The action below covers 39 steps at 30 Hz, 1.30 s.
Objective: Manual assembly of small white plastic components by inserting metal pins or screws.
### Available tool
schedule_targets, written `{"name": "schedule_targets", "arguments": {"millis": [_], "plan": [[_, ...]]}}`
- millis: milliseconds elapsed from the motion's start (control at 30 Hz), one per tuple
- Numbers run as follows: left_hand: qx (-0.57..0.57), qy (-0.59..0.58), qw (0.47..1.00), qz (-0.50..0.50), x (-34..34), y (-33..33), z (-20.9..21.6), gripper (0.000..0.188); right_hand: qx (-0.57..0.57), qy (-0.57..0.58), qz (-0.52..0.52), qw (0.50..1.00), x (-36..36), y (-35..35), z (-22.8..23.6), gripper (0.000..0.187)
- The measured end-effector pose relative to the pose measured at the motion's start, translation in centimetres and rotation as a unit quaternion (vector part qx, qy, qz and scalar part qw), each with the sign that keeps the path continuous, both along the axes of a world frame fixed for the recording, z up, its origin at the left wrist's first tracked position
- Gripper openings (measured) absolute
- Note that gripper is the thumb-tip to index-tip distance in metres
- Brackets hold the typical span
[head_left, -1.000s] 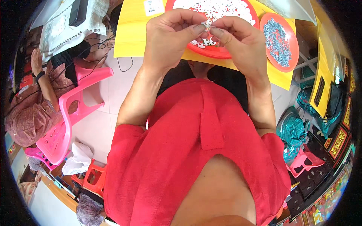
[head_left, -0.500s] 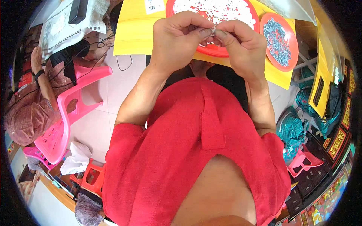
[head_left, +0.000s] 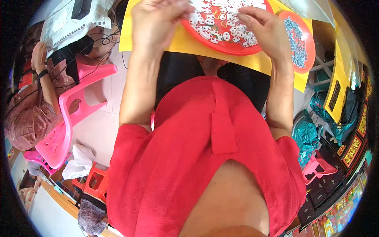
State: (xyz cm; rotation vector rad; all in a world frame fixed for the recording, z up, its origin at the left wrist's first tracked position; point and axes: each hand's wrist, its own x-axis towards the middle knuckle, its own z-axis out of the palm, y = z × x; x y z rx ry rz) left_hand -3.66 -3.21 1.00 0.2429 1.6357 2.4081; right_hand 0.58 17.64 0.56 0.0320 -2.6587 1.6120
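A large red tray [head_left: 233,48] holds a heap of small white plastic clips [head_left: 226,36], with red patches of the tray showing between them. My left hand [head_left: 154,25] is at the tray's left side. Its fingertips are blurred and partly cut by the upper edge, so whether they hold anything is unclear. Over the tray's right part is my right hand [head_left: 270,33], thumb and forefinger slightly apart above the clips, nothing visible between them. To the right of that hand, a smaller red plate [head_left: 310,51] carries a pile of grey-blue nails [head_left: 297,39].
Both trays rest on a yellow tabletop [head_left: 136,29]. At left, a person [head_left: 33,114] sits on a pink chair [head_left: 67,114] beside a white-covered surface [head_left: 63,25]. A white bag [head_left: 80,162] and red stool [head_left: 96,181] are lower left; a teal bag [head_left: 306,134] is at right.
My hands were together above the tray, fingertips meeting on a small piece. They have since parted, the left going up and left, the right moving right, uncovering the clips between.
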Motion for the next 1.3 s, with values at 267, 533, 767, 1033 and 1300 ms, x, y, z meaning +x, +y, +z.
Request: {"name": "schedule_targets", "arguments": {"millis": [267, 533, 767, 1033, 1300], "plan": [[0.119, -0.093, 0.987, 0.054, -0.8, -2.2, -0.3, 0.017, 0.269, 0.136, 0.102, 0.948, -2.1, -3.5, -3.5, 0.015], [0.126, -0.110, 0.986, 0.001, -0.3, -1.3, -0.7, 0.015, 0.332, 0.121, 0.117, 0.928, -2.5, -5.0, -4.9, 0.018], [0.164, -0.098, 0.981, -0.028, -0.2, -0.7, -1.2, 0.015, 0.197, 0.125, 0.067, 0.970, -1.7, -3.7, -3.4, 0.013], [0.213, -0.090, 0.964, -0.128, 0.7, 0.4, -2.9, 0.019, -0.237, -0.017, 0.018, 0.971, 0.7, -3.0, -0.6, 0.013], [0.220, -0.105, 0.957, -0.159, 2.0, 1.2, -2.2, 0.019, -0.479, -0.098, 0.088, 0.868, 1.6, -1.4, -0.5, 0.026]]}}
